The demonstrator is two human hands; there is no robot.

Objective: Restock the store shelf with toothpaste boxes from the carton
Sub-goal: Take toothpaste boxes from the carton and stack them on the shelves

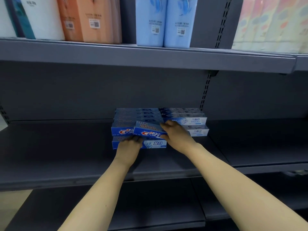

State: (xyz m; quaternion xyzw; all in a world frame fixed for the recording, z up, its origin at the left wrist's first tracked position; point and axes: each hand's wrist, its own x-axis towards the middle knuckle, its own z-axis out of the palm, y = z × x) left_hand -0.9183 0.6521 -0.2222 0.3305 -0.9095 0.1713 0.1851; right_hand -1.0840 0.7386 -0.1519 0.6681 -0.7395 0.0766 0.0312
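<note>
Blue toothpaste boxes are stacked in two piles near the middle of a dark grey shelf (66, 147): a blue pile (133, 114) on the left and a paler pile (191, 120) on the right. One blue toothpaste box (148, 129) sits tilted at the front of the left pile, above a lower box (156, 144). My right hand (175, 132) grips the tilted box's right end. Under its left end is my left hand (131, 144), fingers touching it from below. The carton is out of view.
The shelf above (150, 55) holds white, orange and light blue packs (165, 22), with patterned packs at the far right. An upright slotted post (205, 92) stands behind the piles. A lower dark shelf (150, 205) lies beneath my forearms.
</note>
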